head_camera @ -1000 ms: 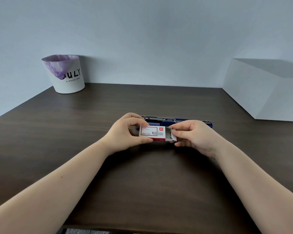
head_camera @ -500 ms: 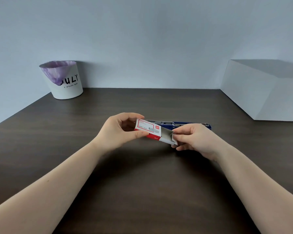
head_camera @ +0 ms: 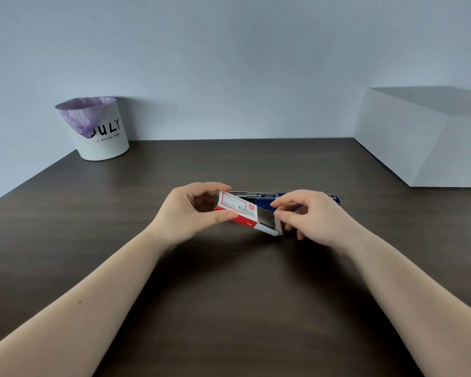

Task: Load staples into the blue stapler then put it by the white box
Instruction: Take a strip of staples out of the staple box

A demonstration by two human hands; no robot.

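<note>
Blue stapler (head_camera: 264, 201) lies opened flat on the dark table (head_camera: 229, 295) behind my hands. My left hand (head_camera: 185, 213) pinches the red-and-white staple box (head_camera: 242, 213), tilted; my right hand (head_camera: 313, 216) grips its open end. White box (head_camera: 419, 142) sits far right.

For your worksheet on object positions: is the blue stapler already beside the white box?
No, the blue stapler lies mid-table behind both hands, far from the white box.

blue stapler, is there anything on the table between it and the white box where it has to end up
Nothing visible. The table between the blue stapler and the white box is bare; the staple box sits in the hands, on the near side.
</note>
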